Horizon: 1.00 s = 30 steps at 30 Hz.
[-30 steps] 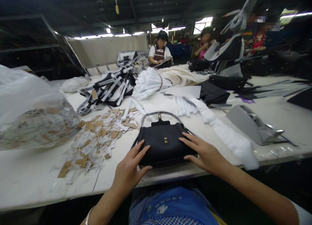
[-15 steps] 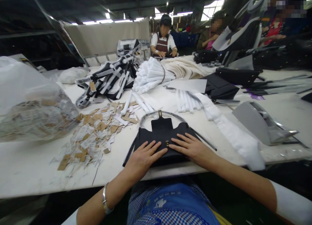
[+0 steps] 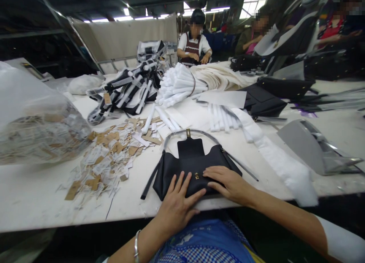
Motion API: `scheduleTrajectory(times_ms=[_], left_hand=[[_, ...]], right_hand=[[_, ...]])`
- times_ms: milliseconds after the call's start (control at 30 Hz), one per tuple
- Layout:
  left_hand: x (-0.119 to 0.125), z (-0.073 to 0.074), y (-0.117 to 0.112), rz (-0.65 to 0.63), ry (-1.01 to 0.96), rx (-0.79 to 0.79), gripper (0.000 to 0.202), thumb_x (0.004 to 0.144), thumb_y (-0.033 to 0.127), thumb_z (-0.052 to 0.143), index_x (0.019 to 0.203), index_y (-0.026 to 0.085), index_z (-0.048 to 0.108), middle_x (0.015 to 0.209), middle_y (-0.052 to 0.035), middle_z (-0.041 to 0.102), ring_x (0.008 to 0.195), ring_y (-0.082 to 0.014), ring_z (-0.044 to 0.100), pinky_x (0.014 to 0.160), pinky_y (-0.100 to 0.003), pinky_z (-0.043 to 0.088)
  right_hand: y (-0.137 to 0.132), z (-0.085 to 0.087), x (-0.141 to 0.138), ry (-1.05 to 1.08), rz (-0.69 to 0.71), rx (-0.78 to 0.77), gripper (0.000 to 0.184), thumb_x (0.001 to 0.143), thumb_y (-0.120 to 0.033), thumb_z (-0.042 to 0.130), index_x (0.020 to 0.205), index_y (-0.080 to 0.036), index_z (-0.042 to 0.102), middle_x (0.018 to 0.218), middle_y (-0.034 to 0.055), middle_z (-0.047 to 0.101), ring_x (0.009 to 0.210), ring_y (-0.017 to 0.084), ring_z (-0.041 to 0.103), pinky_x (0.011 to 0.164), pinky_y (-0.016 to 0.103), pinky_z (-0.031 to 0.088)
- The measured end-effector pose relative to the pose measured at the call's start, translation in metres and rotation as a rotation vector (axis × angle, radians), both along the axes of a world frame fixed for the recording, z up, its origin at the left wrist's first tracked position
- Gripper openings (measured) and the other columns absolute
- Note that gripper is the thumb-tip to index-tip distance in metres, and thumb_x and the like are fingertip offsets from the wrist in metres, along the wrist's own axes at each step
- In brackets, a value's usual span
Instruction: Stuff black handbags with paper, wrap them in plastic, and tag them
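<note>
A black handbag (image 3: 191,164) lies at the table's front edge, its flap (image 3: 190,148) folded back away from me and its wrapped handle (image 3: 173,135) arched behind. My left hand (image 3: 178,204) rests on the lower front of the bag, fingers spread. On the right side of the front, my right hand (image 3: 228,183) lies flat with its fingers stretched out. A small gold clasp (image 3: 196,176) shows between the two hands. Narrow strap ends (image 3: 149,185) reach out at both sides of the bag.
Loose paper tags (image 3: 105,152) are heaped left of the bag, beside a clear plastic bag (image 3: 42,130) of tags. White rolls (image 3: 179,84), wrapped black straps (image 3: 125,90) and white padding (image 3: 279,156) lie beyond and to the right. A co-worker (image 3: 194,42) stands across the table.
Both hands have slid down the bag's front toward me, the left one furthest, past the front edge. More of the bag's front and its clasp now shows.
</note>
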<state>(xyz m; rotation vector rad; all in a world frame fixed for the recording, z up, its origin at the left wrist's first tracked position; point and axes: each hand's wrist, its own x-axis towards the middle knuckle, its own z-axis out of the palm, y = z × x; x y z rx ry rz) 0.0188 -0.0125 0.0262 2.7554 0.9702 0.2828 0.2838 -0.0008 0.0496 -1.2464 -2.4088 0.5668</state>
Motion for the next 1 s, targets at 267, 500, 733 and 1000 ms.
scheduleTrajectory(times_ms=[267, 500, 733, 1000], left_hand=[[-0.001, -0.008, -0.001, 0.01, 0.008, 0.048, 0.093, 0.078, 0.032, 0.078, 0.15, 0.05, 0.023, 0.166, -0.0077, 0.004, 0.148, -0.0431, 0.017, 0.112, -0.068, 0.027], [-0.003, -0.012, -0.002, 0.011, -0.004, 0.074, 0.093, 0.078, 0.03, 0.078, 0.151, 0.048, 0.022, 0.166, -0.0082, 0.004, 0.148, -0.0429, 0.018, 0.113, -0.067, 0.028], [-0.004, -0.014, -0.001, -0.011, -0.03, 0.152, 0.099, 0.075, 0.033, 0.08, 0.152, 0.047, 0.02, 0.165, -0.0098, 0.007, 0.145, -0.0432, 0.026, 0.111, -0.063, 0.034], [-0.004, -0.048, 0.014, -0.043, -0.096, 0.546, 0.091, 0.077, 0.066, 0.067, 0.153, 0.04, 0.024, 0.156, -0.0178, 0.036, 0.133, -0.0414, 0.048, 0.098, -0.054, 0.049]], right_hand=[[0.044, 0.012, -0.046, -0.389, 0.068, 0.138, 0.024, 0.098, -0.034, 0.05, 0.088, -0.017, 0.065, 0.088, 0.0072, 0.068, 0.081, 0.02, 0.061, 0.069, 0.028, 0.045], [0.05, 0.022, -0.06, -0.489, 0.079, 0.027, 0.035, 0.096, -0.032, 0.045, 0.084, -0.014, 0.072, 0.085, 0.0132, 0.073, 0.08, 0.024, 0.068, 0.071, 0.031, 0.048], [0.049, 0.031, -0.074, -0.417, -0.191, -0.396, 0.047, 0.095, -0.035, 0.044, 0.065, -0.015, 0.074, 0.068, 0.0105, 0.074, 0.063, 0.018, 0.069, 0.06, 0.024, 0.049], [0.185, 0.046, -0.003, -0.159, -0.5, -0.136, 0.032, 0.097, -0.039, 0.051, 0.093, -0.016, 0.074, 0.091, 0.0056, 0.075, 0.089, 0.018, 0.069, 0.082, 0.026, 0.05]])
